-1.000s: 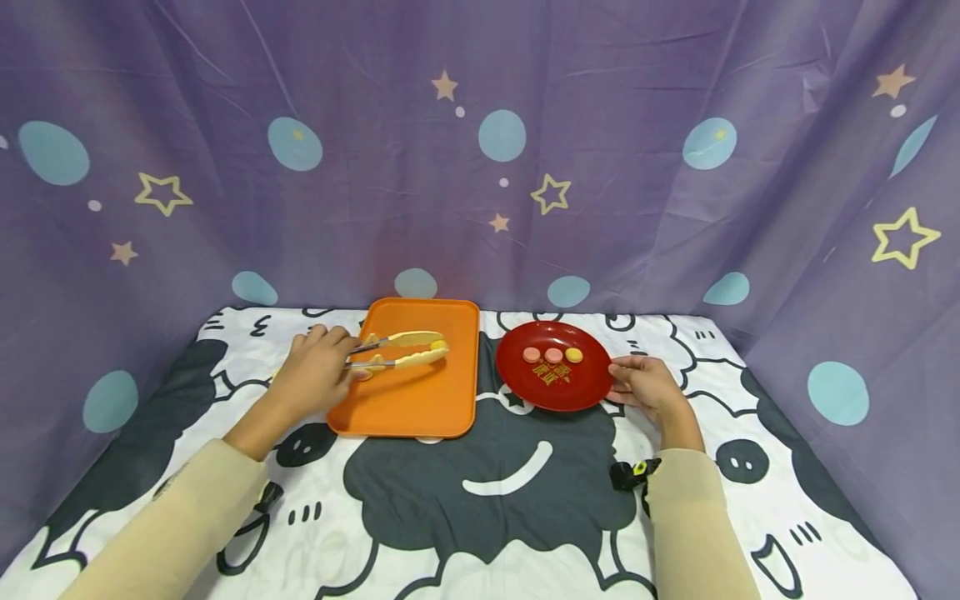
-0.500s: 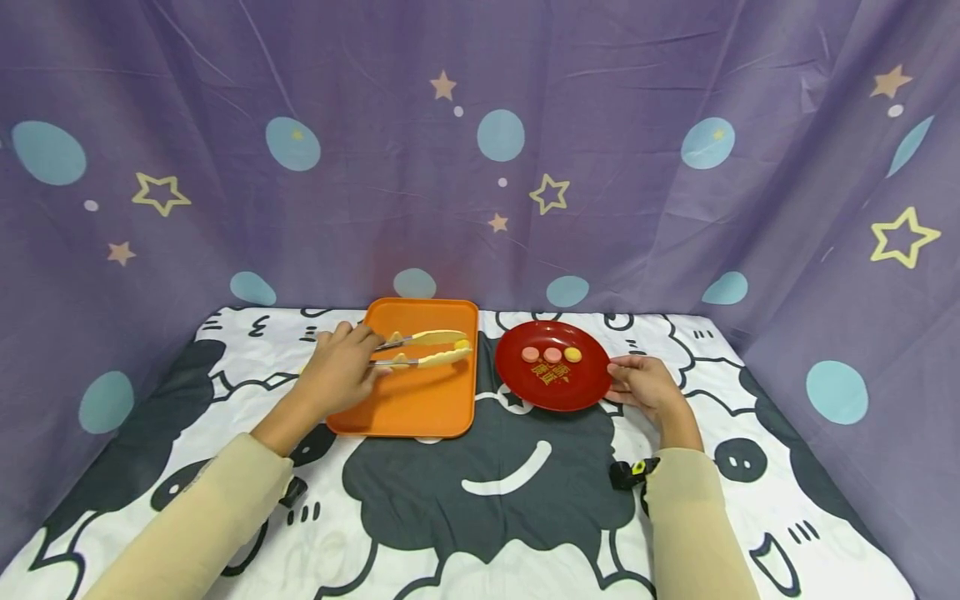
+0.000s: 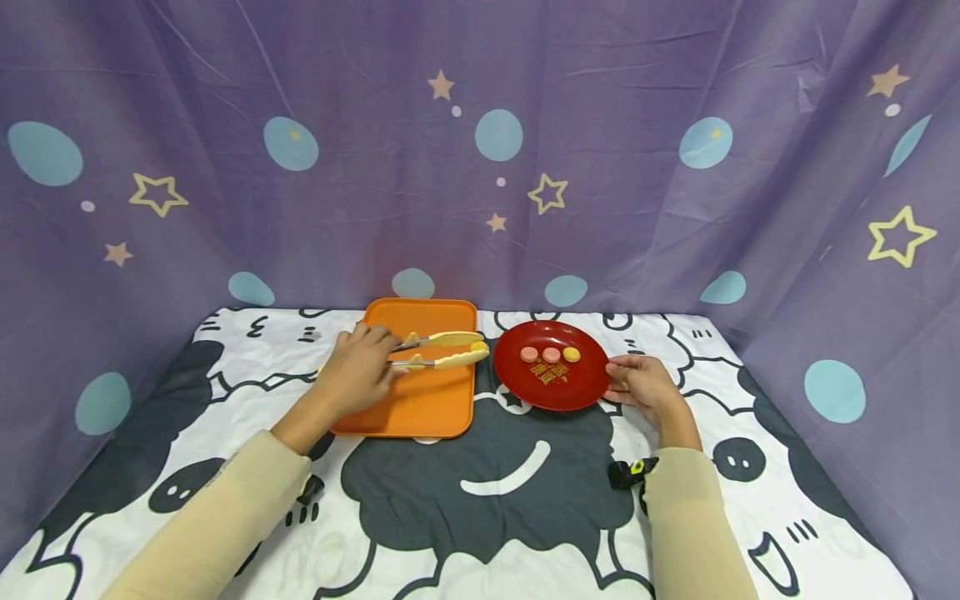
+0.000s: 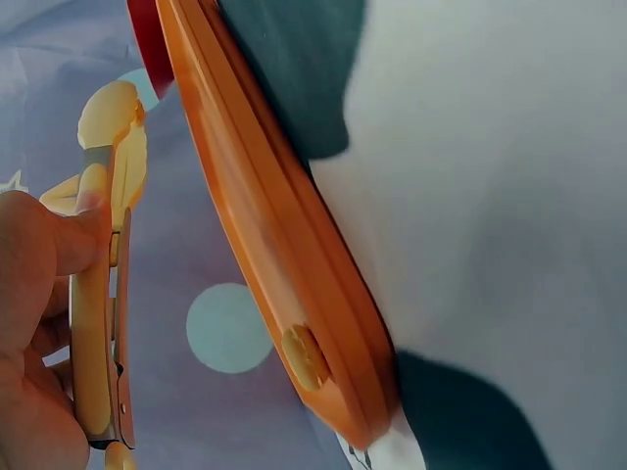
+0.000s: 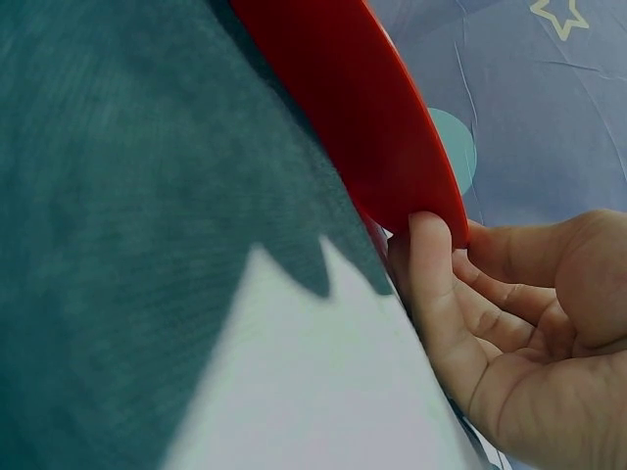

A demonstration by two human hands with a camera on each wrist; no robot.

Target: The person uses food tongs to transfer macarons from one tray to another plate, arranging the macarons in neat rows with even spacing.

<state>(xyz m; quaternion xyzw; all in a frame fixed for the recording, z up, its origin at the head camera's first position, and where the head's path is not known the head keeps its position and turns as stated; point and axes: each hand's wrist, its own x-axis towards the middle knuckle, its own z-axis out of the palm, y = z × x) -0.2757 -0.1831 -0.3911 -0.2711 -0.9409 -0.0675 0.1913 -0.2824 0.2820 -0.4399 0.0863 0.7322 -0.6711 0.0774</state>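
Note:
My left hand (image 3: pixel 356 371) grips a pair of tongs (image 3: pixel 459 358) with pale yellow tips. Between those tips is a small yellow macaron (image 3: pixel 478 346), over the right edge of the orange tray (image 3: pixel 431 408) and just left of the red plate (image 3: pixel 551 396). Two pink macarons (image 3: pixel 528 355) and one yellow macaron (image 3: pixel 572 354) sit in a row on the plate. My right hand (image 3: pixel 648 387) pinches the plate's right rim; the right wrist view shows thumb and fingers on the rim (image 5: pixel 446 201). In the left wrist view, another yellow macaron (image 4: pixel 305 357) lies on the tray.
A tablecloth (image 3: pixel 495 517) with cartoon sheep covers the table. Behind it hangs a purple curtain (image 3: pixel 615 225) with stars and blue dots. Black wrist cameras (image 3: pixel 626 475) sit at both cuffs. The left hand hides part of the tray's left side.
My left hand has carried the tongs and the yellow macaron rightward, from over the tray's middle to its right edge beside the plate. My right hand and the plate have stayed in place.

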